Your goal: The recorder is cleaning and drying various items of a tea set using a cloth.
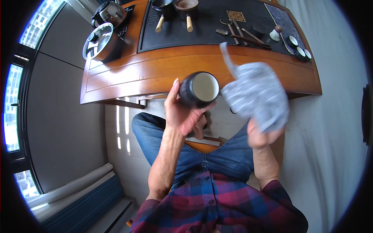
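Note:
My left hand (183,113) holds a round black ceramic jar (189,90) in front of the table's near edge. Its pale, cream inside faces up and to the right. To the right, my right hand (262,135) grips a grey-white cloth (256,93), blurred by motion, with one corner sticking up over the wooden tabletop. Cloth and jar are close together, with a narrow gap between them. Both hands are above my lap.
The wooden tea table (163,62) bears a black tray (201,38), two side-handled pots (186,8), wooden tea tools (237,29), a white figurine (274,35) and small cups (299,53). A glass-lidded pot (102,43) and a kettle (112,14) stand at the left.

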### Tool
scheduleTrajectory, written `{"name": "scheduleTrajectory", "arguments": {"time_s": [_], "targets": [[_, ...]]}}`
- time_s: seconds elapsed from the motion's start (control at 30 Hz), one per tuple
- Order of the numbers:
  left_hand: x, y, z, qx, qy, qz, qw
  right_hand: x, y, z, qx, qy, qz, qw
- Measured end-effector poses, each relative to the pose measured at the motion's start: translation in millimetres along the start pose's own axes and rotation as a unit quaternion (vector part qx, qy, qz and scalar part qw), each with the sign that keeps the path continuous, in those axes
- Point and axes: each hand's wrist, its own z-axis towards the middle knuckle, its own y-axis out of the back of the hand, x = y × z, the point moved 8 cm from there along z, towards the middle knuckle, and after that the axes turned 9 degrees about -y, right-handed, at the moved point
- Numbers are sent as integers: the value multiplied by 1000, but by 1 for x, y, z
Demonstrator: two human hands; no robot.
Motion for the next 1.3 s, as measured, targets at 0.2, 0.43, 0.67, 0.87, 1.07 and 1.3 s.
{"name": "scheduleTrajectory", "arguments": {"time_s": [0.2,0.43,0.67,0.87,1.07,1.3], "targets": [[-3,15,-3,-79,-104,15,991,10,-92,-4,244,156,-330,898],[-42,-11,-22,-47,-282,229,931,-27,-64,-7,220,-4,-130,967],[-40,4,-40,-60,-328,324,885,-21,-10,-3,-4,-98,8,995],[-23,53,-40,-91,-349,167,918,17,-117,-26,274,130,-352,886],[-37,29,-65,-23,-433,535,725,3,-120,2,271,57,-208,938],[-35,23,-57,-60,-389,518,760,-72,-103,-4,281,-280,-103,912]]}}
